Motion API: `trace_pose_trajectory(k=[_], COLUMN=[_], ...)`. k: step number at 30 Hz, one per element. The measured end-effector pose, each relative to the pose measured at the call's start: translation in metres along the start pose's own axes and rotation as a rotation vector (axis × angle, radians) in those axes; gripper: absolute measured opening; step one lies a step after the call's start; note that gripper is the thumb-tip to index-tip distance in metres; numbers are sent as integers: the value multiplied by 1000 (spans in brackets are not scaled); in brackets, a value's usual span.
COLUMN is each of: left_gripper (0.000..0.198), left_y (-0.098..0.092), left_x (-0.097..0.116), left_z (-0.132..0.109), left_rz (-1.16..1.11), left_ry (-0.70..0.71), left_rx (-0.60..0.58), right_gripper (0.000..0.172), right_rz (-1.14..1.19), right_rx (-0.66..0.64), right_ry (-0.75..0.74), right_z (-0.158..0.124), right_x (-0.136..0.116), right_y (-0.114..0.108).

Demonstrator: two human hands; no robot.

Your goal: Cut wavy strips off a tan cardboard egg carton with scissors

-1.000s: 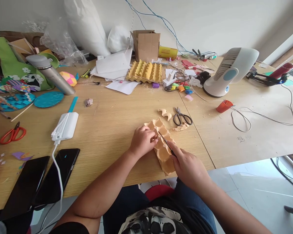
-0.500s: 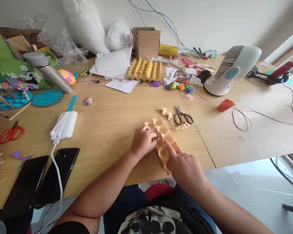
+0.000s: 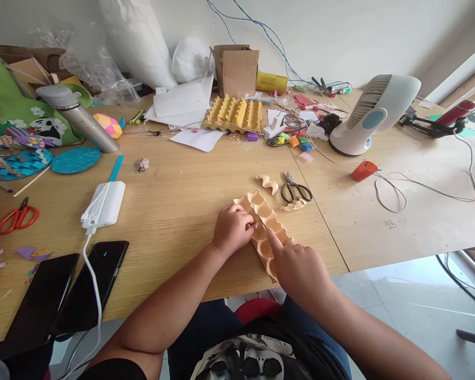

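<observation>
A tan moulded-pulp egg tray (image 3: 266,248) lies at a slant near the table's front edge, its cups facing up. My left hand (image 3: 234,228) presses on its left side, fingers curled over the rim. In my right hand (image 3: 298,264) is a knife with a thin dark blade (image 3: 262,221); its handle is hidden in my fist. The index finger stretches along the blade, which rests among the cups, close to my left fingertips. Just beyond the tray lie a torn wavy tray piece (image 3: 267,183), a second scrap (image 3: 294,205) and black-handled scissors (image 3: 296,190).
A white fan (image 3: 374,119) and an orange cup (image 3: 364,171) stand to the right. Behind are a yellow egg tray (image 3: 233,116) and a cardboard box (image 3: 239,71). On the left lie a white power bank (image 3: 110,203), two phones (image 3: 95,285) and red-handled pliers (image 3: 18,219).
My right hand and the knife have shifted very slightly over the tray. My left hand and the tray stay in place.
</observation>
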State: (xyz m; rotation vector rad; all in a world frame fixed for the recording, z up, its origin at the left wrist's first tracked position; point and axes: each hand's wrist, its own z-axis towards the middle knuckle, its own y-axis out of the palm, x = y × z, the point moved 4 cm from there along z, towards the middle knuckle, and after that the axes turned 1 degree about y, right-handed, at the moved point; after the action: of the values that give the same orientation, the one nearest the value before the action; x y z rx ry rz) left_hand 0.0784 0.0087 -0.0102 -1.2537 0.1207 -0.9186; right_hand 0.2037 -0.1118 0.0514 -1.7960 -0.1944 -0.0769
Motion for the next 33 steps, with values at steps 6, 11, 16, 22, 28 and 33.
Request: trace_pose_trajectory(k=[6,11,16,22,28,33], left_gripper=[19,16,16,14,17,16], left_y=[0,0,0,-1,-3,-3], left_x=[0,0,0,1,3,3], left_z=[1,1,0,0,0,0], left_rz=[-9,-10,-22,-22,-32,-37], left_ry=[17,-1,-8,-8,-7,-6], left_rx=[7,9,2,0,13,19], right_gripper=[71,72,74,72,71,66], right_rz=[9,-17,5,-26,-95,-134], right_rx=[7,-61,-92,-108,-72,-76], right_ry=[6,-16,-4,-25,-93,-120], right_z=[4,-5,-17,-14,-6,-7], right_x=[2,6,12,14,10,6], right_y=[2,-1,-5,-18,-46,-54])
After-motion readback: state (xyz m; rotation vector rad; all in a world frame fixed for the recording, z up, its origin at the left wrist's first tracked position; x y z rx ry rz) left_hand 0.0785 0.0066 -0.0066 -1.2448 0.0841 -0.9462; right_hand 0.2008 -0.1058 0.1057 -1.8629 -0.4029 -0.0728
